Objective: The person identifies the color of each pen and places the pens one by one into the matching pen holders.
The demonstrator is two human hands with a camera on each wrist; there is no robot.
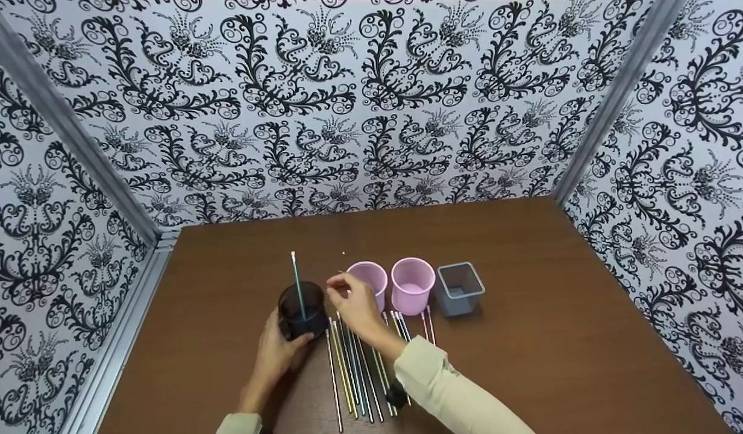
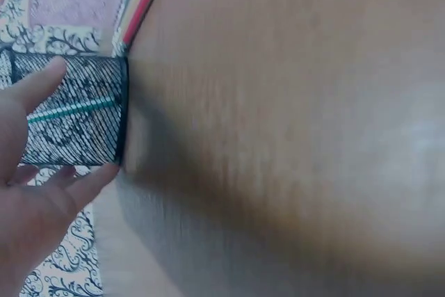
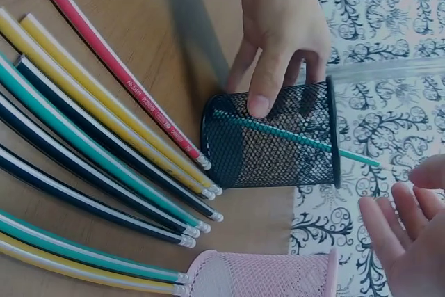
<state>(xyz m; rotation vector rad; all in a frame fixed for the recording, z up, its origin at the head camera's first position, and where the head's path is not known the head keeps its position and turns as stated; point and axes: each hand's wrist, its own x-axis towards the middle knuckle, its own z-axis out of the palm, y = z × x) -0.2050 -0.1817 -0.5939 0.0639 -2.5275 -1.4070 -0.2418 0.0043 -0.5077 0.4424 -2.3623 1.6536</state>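
My left hand [image 1: 279, 348] grips a black mesh pencil cup [image 3: 278, 144], fingers and thumb on opposite sides of its wall. One green pencil [image 1: 298, 283] leans in that cup, its white eraser end above the rim. To the cup's right hovers my right hand [image 1: 354, 304], fingers loosely bent with nothing seen in them; it partly covers a pink mesh cup [image 1: 371, 271]. Below the cups lie several striped pencils in a loose row, among them a red pencil [image 3: 125, 74] and a yellow pencil [image 3: 104, 95], with their eraser ends toward the cups.
A second pink mesh cup [image 1: 413, 286] stands beside the first, and a grey square mesh holder [image 1: 460, 289] is to its right. The brown table [image 1: 528, 349] meets patterned walls [image 1: 323, 108] at the back and both sides. My right forearm crosses above some pencils.
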